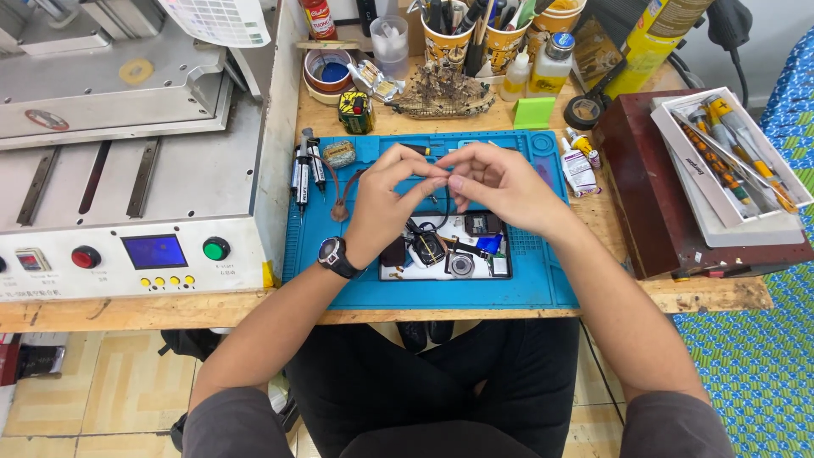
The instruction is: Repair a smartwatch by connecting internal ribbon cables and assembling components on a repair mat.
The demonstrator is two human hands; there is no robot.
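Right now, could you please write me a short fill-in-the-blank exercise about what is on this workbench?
1. The left hand and right hand meet fingertip to fingertip above a work mat coloured ____.
2. A wristwatch sits on the ____ wrist.
3. On the grey machine, the round button right of the small blue screen is ____.
4. The white tray of screwdrivers rests on a dark ____ box.

Missing words: blue; left; green; red

A matt blue rubbery mat (526, 284) lies on a rough, worn wooden bench (729, 295) beside a brushed-metal machine (127, 178).
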